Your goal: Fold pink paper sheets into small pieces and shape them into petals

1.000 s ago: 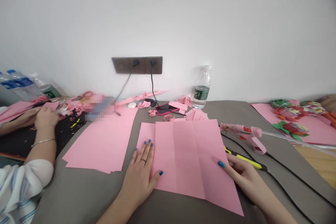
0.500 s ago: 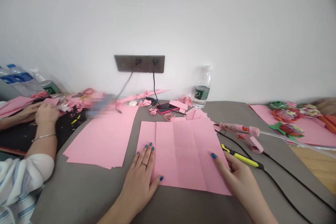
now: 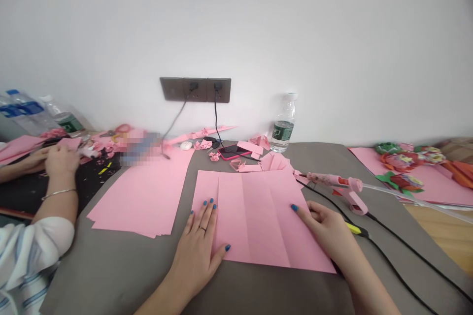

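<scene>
A sheet of pink paper [image 3: 260, 221] with several upright creases lies in front of me on the grey table covering. My left hand [image 3: 199, 246] rests flat on its left part, fingers stretched out and thumb spread. At the right edge, my right hand [image 3: 327, 229] pinches the sheet, thumb on top and the other fingers curled behind the edge. Beyond that hand, a yellow-and-black utility knife [image 3: 354, 229] is mostly hidden. A pink glue gun [image 3: 342, 189] lies farther back on the right.
Pink sheets [image 3: 144, 197] are stacked at left, near a co-worker's hands [image 3: 61, 160]. Behind my sheet are a phone [image 3: 234, 150], paper scraps and a water bottle [image 3: 284, 123]. Cords run from the wall sockets [image 3: 195, 89] and across the right side. Paper flowers [image 3: 402, 182] lie at far right.
My right hand has shifted up along the sheet's right edge and now covers more of the knife. The sheet's right side has flattened outward a little. My left hand has stayed in place.
</scene>
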Demonstrator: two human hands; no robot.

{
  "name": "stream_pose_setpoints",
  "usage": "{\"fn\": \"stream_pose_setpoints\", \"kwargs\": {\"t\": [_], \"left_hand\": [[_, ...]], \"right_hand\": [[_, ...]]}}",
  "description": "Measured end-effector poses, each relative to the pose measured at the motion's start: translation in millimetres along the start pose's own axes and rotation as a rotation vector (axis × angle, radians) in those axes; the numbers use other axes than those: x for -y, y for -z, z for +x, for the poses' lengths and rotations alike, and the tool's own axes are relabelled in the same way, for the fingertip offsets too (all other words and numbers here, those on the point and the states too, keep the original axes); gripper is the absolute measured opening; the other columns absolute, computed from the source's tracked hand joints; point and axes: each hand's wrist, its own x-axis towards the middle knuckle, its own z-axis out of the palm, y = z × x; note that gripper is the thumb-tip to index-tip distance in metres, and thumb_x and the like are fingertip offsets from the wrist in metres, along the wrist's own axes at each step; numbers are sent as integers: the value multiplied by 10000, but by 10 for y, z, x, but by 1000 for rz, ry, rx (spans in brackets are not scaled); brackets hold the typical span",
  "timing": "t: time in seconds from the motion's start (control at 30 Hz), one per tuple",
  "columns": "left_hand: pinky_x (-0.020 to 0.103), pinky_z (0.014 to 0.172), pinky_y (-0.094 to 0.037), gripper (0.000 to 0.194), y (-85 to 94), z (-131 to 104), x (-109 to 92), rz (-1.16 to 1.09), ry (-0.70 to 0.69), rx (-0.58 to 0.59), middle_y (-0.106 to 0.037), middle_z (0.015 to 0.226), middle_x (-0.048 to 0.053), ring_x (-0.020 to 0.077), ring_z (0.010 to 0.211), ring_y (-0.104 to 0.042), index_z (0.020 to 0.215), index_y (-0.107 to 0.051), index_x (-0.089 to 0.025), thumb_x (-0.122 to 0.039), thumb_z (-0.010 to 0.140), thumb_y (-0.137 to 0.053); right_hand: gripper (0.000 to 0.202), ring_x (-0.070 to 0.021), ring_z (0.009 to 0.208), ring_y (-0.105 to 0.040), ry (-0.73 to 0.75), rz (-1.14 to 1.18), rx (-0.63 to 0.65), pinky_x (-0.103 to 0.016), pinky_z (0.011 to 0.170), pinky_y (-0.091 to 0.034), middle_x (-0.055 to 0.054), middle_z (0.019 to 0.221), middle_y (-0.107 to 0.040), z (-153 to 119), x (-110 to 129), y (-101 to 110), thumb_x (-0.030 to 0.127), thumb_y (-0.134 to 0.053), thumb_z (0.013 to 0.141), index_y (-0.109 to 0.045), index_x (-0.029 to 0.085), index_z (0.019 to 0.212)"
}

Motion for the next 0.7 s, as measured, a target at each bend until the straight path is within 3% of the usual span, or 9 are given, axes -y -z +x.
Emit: {"fn": "stream_pose_setpoints", "kwargs": {"t": [0.2, 0.37, 0.7], "left_hand": [[464, 1074, -308, 818, 10, 19, -10, 7, 7, 26, -299, 1550, 145, 284, 1409, -323, 1527, 94, -131, -503, 959, -361], [481, 1065, -320, 815, 21, 27, -19, -3, 14, 61, -280, 1558, 144, 296, 1411, -317, 1529, 93, -154, -525, 954, -350], [494, 1064, -331, 842, 5, 38, -41, -8, 34, 73, -305, 1552, 140, 305, 1397, -341, 1513, 155, -151, -519, 950, -351]], "right_hand": [[405, -136, 463, -406, 150, 151, -88, -234, 438, -344, 28, 468, -488, -45, -128, -42, 579, -619, 707, -648, 176, 733], [382, -122, 466, -343, 197, 106, -147, -224, 436, -312, 45, 445, -397, -67, -109, -32, 558, -622, 711, -633, 178, 665], [381, -139, 530, -407, 237, 42, -246, -221, 500, -379, 27, 504, -440, -49, -184, -60, 536, -603, 728, -669, 162, 699]]}}
